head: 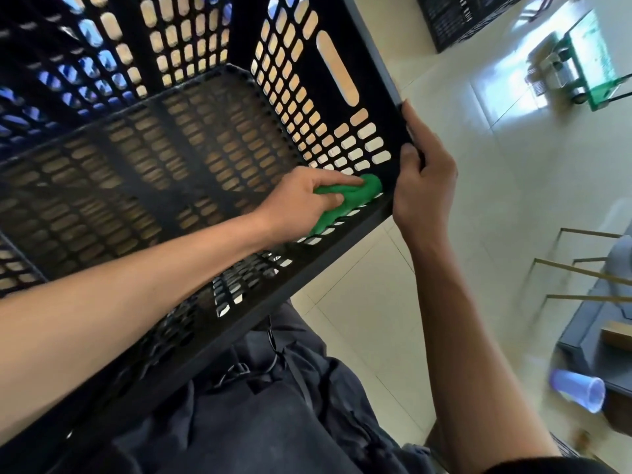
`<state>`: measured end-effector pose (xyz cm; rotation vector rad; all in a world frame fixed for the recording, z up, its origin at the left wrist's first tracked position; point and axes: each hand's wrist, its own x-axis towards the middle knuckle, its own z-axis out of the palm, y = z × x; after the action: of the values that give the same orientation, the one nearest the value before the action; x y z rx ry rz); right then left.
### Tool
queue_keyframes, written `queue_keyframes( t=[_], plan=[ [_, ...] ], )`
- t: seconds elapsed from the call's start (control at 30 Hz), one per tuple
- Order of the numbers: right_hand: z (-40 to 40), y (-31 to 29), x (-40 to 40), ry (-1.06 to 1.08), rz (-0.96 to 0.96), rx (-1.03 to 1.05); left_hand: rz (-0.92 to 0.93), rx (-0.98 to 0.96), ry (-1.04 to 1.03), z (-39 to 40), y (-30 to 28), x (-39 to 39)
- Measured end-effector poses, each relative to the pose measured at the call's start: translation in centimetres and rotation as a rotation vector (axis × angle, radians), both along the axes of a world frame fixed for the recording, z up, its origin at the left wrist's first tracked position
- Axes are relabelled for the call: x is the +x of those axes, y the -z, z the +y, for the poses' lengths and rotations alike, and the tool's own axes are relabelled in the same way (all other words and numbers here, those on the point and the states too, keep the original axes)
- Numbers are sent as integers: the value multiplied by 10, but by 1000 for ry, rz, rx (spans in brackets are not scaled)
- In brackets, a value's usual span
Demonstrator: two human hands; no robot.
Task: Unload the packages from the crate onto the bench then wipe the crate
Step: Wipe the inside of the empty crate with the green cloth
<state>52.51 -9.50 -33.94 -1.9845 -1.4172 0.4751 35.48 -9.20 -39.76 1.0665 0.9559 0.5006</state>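
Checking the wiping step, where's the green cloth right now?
Head view, centre-right: the green cloth is inside the crate, under the left hand, at its corner.

Both hands [301,196] [422,186] curled, gripping.

Bare forearms, dark grey trousers [273,415] with straps and a buckle [239,369].

- Pale cream floor tiles [359,336] with thin grout lines, glossy, catching bright daylight patches at the upper right.
- A green-framed glass stand [595,59] on the floor there.
- A dark low table [581,340] at right, a translucent purple cup [578,393] beside it.
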Motion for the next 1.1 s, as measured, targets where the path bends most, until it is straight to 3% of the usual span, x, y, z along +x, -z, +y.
queue_keyframes(
  t=[0.17, 0.43, 0.6, 0.73, 0.9, 1.1],
  plan=[
    [1, 1, 1, -5, -5, -3, -117, 23, 25, 2, -29, -8],
    [-2, -5, -2, -8, 14, -30, -56, 44, 104, -9, -32, -36],
    [-3, -7, -4, -12, 6, -49, 107, 137, 184, -22, -24, -63],
    [-3, -6, -2, -38, -20, -64, 383, 237, 348, -11, -22, -79],
    [-8, -11, -4, -80, -222, -82, 362, 95, 347, -13, -18, -91],
    [-32, -20, -37, -180, -445, -65, 402, 101, 359, -28, -12, -93]
  ],
)
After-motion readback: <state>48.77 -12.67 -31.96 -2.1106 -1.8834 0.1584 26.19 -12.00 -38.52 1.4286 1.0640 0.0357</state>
